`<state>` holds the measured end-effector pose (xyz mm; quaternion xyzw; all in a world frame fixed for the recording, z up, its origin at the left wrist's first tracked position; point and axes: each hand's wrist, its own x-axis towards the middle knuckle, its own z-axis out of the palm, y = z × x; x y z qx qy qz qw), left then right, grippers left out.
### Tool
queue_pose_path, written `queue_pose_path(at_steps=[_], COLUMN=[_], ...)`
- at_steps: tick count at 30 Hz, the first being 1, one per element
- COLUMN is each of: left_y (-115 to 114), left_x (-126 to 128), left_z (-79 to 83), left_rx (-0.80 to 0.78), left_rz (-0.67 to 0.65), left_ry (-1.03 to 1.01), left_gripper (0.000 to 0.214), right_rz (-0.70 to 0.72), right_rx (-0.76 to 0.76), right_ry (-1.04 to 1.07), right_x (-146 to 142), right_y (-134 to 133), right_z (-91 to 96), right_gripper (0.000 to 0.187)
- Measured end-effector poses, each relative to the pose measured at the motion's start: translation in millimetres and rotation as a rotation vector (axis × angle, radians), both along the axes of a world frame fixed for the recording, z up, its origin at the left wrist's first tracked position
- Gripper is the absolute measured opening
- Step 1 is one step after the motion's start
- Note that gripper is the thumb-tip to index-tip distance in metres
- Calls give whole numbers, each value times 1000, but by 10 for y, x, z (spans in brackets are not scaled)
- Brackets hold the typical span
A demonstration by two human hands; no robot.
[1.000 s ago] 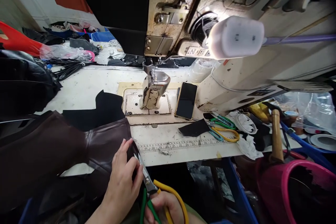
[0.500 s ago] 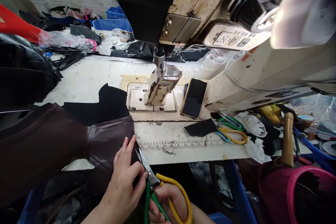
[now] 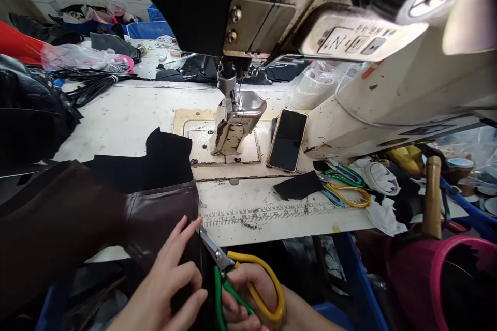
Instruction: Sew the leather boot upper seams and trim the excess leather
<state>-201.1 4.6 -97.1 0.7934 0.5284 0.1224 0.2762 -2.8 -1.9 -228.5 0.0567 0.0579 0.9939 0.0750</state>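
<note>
My left hand (image 3: 166,282) lies on a dark brown leather piece (image 3: 155,217) at the table's front edge, fingers stretched out and pressing it down near its right edge. My right hand (image 3: 248,302) grips scissors (image 3: 233,274) with one yellow and one green handle. Their blades point up and left, and the tips meet the leather's edge just beside my left fingertips. A black fabric piece (image 3: 163,158) lies behind the leather.
A sewing machine (image 3: 240,114) with its presser foot stands at the table's middle, a phone (image 3: 288,139) beside it. Smaller scissors (image 3: 344,186), a black scrap (image 3: 297,186) and a wooden-handled tool (image 3: 432,196) lie right. A pink bucket (image 3: 458,279) sits lower right. Black bags (image 3: 27,108) pile left.
The view has dipped and moved closer to the machine. My left hand slid down a little along the leather. The scissors' handles have come further into view, blades still at the leather's edge.
</note>
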Motion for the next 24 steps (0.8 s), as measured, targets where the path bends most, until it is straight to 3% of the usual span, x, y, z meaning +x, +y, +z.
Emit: queue_pose_path(at_steps=[4,7,10,13,19,24], left_y=[356,513,465,331,260,265], left_x=[-78,-47,2,47,131,139], left_z=[49,-101,-282,-359,-366,-402], left_rx=[174,243,249,245,230,223], left_rz=[132,73,63,150,221,222], left_ry=[164,229,161,91,38,37], left_gripper=[27,25,15,14,16,15], right_rz=[-81,-192,-294,-290,-309,-453], right_rx=[56,179,345,434,360,364], right_ry=[-165,-434,-714,-737,-665,-831], right_x=[-70,-117,-123,-135,-375,-408], right_y=[-130,-258,-341,-342,-332,-401], right_z=[-19,-39,3,94,86,63], right_gripper=[27,35,40,34,43,43])
